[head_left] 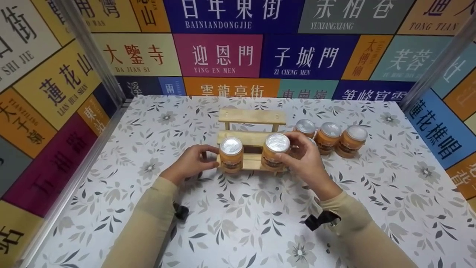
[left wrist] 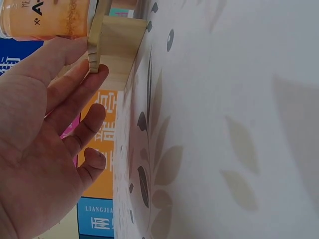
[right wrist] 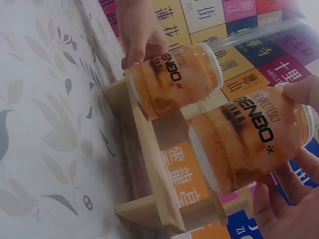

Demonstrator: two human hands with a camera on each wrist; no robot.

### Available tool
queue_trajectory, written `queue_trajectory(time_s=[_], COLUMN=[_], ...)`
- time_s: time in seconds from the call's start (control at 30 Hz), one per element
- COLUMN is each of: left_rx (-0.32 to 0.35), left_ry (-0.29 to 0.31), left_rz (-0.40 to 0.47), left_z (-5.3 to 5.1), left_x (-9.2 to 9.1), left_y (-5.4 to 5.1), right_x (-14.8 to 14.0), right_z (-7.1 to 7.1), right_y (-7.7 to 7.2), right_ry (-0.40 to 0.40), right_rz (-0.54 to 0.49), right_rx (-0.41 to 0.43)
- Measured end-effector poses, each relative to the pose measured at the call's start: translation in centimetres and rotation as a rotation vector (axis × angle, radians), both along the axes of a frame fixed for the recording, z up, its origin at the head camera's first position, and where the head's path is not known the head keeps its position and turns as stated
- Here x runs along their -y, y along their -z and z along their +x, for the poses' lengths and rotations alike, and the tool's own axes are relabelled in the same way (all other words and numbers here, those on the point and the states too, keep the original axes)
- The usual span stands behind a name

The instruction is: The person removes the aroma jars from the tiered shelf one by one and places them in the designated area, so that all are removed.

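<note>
A small three-step wooden rack (head_left: 253, 138) stands on the table. On the left of its lowest step sits an orange jar (head_left: 231, 158) with a silver lid and dark lettering. My left hand (head_left: 193, 162) is at that step's left end, its thumb and fingers (left wrist: 99, 74) pinching the board's edge beside the jar. A second, matching jar (right wrist: 249, 139) is in my right hand (head_left: 306, 163), gripped between thumb and fingers near its top. It is over the right part of the lowest step; its base looks apart from the board in the right wrist view.
To the rack's right stand several more orange jars (head_left: 350, 142), one partly hidden behind my right hand. Leaf-patterned cloth covers the table (head_left: 238, 219). Colourful panels with lettering (head_left: 219, 56) wall in the back and sides.
</note>
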State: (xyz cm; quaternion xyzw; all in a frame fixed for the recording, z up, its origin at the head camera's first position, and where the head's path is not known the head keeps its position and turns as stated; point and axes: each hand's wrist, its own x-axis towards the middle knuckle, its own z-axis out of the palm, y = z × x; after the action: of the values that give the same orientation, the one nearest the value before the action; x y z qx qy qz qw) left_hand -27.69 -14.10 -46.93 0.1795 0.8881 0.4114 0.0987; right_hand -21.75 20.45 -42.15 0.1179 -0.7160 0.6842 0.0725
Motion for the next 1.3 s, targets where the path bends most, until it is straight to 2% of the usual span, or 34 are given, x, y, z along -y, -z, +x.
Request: queue_trajectory(time_s=[0.23, 0.5, 0.77, 1.03, 1.3], left_rx=[-0.045, -0.016, -0.011, 0.010, 0.008], left_ry=[0.022, 0.005, 0.002, -0.011, -0.018], left_rz=[-0.007, 0.006, 0.006, -0.008, -0.009], left_z=[-0.1, 0.0, 0.0, -0.2, 0.0], left_x=[0.1, 0.0, 0.0, 0.0, -0.1], left_y=[0.1, 0.2, 0.2, 0.0, 0.1], right_x=[-1.4, -3.3, -5.3, -7.4, -9.6], right_z=[0.1, 0.3, 0.5, 0.6, 0.7], right_y=[-0.8, -1.7, -2.4, -2.5, -1.9], right_ry=[0.060, 0.080, 0.154, 0.201, 0.275], right_rz=[0.033, 0.007, -0.001, -0.048, -0.025], right_rx=[-0.013, -0.047, -0.052, -0.055, -0.036])
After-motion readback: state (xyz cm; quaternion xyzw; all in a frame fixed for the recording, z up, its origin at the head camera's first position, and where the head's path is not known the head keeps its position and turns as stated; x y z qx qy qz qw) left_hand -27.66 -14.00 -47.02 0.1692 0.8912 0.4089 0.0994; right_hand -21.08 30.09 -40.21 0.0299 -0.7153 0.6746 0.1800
